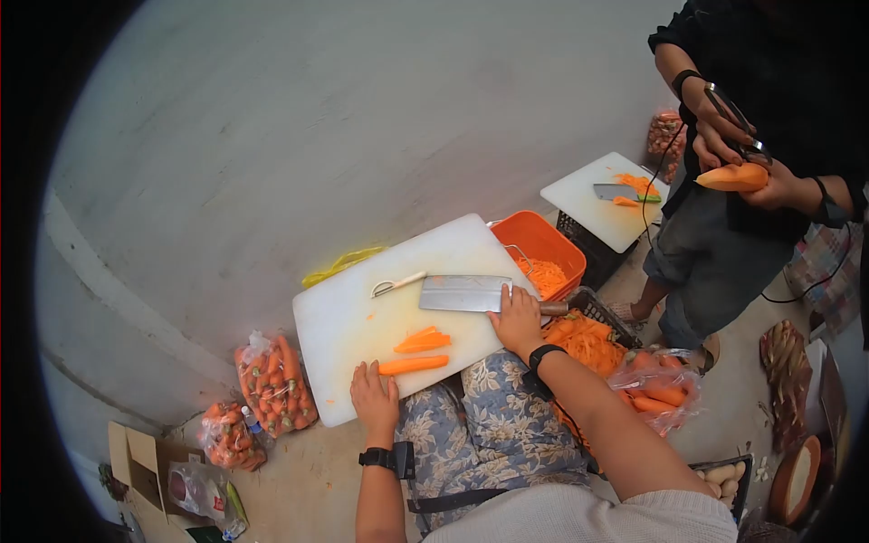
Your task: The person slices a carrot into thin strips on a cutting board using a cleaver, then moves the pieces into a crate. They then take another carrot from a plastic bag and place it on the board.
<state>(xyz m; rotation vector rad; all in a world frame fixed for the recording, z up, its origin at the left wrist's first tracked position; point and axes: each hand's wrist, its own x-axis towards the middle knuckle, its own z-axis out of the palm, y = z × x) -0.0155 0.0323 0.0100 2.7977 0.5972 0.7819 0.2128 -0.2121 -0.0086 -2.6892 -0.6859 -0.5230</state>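
A white cutting board [335,317] lies across my lap. On it a cleaver [457,294] rests flat, blade to the left and wooden handle to the right. My right hand [518,323] is closed over the cleaver where blade meets handle. At the board's near edge my left hand [374,398] lies with fingers stretched, beside the left end of a peeled carrot length [414,365]. Just above that length are several cut carrot pieces [424,340]. A white-handled peeler [398,284] lies left of the blade.
An orange bin [557,240] with shredded carrot stands behind the board. Peelings [579,339] fill a black crate at right. Bagged carrots [274,385] stand at left. Another person [760,118] peels an orange-coloured vegetable [731,177] near a second board [579,190].
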